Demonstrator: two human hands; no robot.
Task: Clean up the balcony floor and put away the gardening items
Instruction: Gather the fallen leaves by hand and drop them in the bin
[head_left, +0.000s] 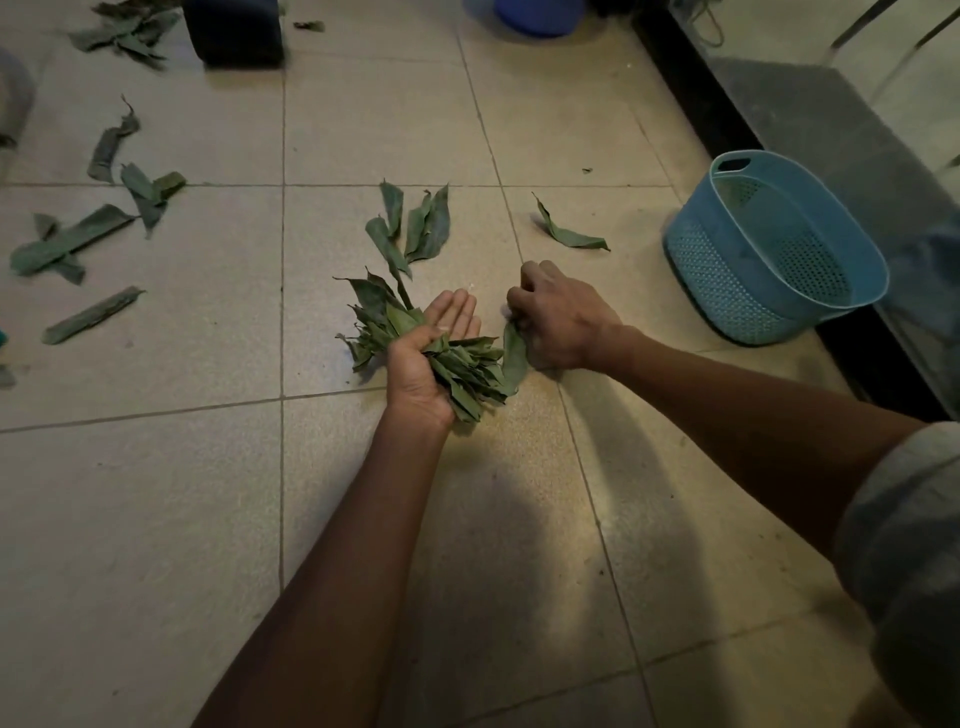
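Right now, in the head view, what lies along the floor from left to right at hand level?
Flat leaf strip → bunch of leaves held by the left hand → right hand pinching a single leaf → blue perforated basket.

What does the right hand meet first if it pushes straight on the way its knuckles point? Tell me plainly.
The right hand, gripping a leaf, points up and slightly left across the floor tiles. The way looks free along the tiles; the single leaf lies just right of that line, though depth is unclear.
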